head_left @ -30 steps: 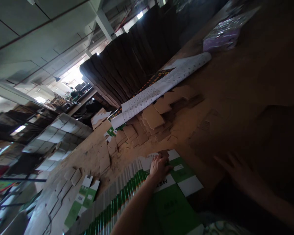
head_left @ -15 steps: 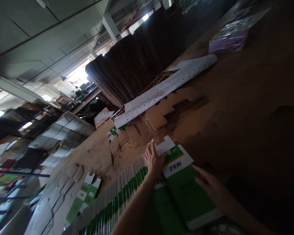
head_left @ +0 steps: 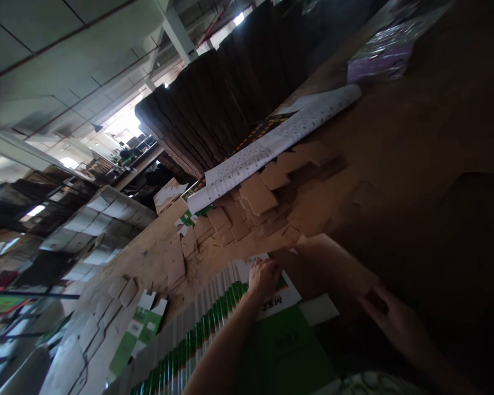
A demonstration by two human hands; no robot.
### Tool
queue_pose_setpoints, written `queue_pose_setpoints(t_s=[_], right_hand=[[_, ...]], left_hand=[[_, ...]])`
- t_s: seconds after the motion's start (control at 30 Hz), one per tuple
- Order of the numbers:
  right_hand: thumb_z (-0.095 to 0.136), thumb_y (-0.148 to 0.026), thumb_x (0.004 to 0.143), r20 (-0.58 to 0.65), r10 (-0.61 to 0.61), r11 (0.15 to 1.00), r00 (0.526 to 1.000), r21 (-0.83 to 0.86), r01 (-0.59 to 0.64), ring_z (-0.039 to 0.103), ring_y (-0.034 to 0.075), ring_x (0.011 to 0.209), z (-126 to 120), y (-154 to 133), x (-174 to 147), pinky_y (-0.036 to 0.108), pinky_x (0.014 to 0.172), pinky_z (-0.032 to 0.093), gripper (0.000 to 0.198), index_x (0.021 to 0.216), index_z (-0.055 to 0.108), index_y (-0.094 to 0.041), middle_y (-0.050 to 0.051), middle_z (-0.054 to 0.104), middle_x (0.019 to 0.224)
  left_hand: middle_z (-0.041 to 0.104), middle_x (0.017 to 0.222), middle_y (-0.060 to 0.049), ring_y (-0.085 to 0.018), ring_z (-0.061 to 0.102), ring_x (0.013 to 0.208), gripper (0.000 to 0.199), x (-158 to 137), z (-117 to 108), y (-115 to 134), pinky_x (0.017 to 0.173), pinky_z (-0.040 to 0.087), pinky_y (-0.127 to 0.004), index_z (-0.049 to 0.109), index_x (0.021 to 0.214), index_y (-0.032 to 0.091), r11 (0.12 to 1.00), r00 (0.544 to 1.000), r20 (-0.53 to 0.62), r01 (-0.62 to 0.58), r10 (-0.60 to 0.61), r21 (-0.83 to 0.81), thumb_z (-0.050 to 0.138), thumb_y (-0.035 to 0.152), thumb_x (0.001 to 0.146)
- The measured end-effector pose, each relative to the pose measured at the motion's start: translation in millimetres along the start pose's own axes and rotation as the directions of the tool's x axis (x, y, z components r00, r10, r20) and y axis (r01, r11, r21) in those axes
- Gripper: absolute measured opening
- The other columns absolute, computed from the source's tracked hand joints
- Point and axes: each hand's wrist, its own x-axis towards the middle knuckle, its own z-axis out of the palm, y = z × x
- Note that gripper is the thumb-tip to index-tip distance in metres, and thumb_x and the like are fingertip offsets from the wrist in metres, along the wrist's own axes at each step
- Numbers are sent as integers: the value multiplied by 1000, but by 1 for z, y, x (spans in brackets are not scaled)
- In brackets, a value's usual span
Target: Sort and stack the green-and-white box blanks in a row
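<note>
My left hand (head_left: 264,277) is closed over the top end of a green and white carton (head_left: 290,340) lettered "MSZ". Its fingertips are partly hidden against the white end. At the right, my right hand (head_left: 391,315) pinches the near end of a brown cardboard panel (head_left: 340,260). Whether this panel belongs to the same carton, I cannot tell in the dim light. A white flap (head_left: 319,310) sticks out from the carton's right side. Left of my left forearm runs a tight row of green and white folded cartons (head_left: 195,334).
A flat green and white carton (head_left: 138,329) lies left of the row. Beyond my hands are brown cardboard pieces (head_left: 257,195) and a long printed white sheet (head_left: 251,164). Tall cardboard stacks (head_left: 214,104) stand behind. A plastic-wrapped purple pack (head_left: 381,60) lies far right.
My right hand has moved right and away from the green carton's face, and now holds a brown panel. My left hand has shifted slightly down, its fingers more curled.
</note>
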Motion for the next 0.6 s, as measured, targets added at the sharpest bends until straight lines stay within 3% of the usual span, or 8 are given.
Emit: queue_pose_setpoints(t_s=[0.07,0.13,0.23,0.37,0.6], right_hand=[[47,-61,78,148,-145,989,978,65,136,68,34,104,14,-9,-5,45,94,53,47,86,74,-23,14,76,100],[44,-60,85,329,-267,962,906,150,230,62,31,118,31,-14,-10,45,103,47,51,97,76,-23,13,72,116],[42,-61,90,464,-315,948,828,197,250,51,29,130,49,-10,-14,48,111,38,54,110,75,-23,12,64,132],[40,-57,94,471,-372,926,800,247,285,43,27,137,54,1,-11,49,114,32,49,115,72,-27,9,59,138],[43,-51,94,440,-417,909,795,202,365,56,25,126,51,-7,-11,45,108,43,41,114,73,-31,5,66,130]], left_hand=[[71,110,-2,-20,60,104,34,1,-1,0,93,43,-30,68,107,27,998,998,4,64,-64,-16,35,33,98],[71,108,-1,-19,62,103,42,2,-2,-1,90,44,-29,66,113,28,991,992,15,124,-124,-46,27,35,100],[71,111,0,-20,61,106,40,2,0,-4,91,45,-30,69,112,30,994,996,20,93,-92,-63,34,43,98],[66,122,0,-24,57,112,40,0,2,-7,99,43,-35,68,119,31,1000,999,45,-8,9,-8,58,48,84],[63,123,-2,-25,54,113,42,-2,3,-5,99,41,-38,65,121,31,999,997,70,-20,17,44,61,48,83]])
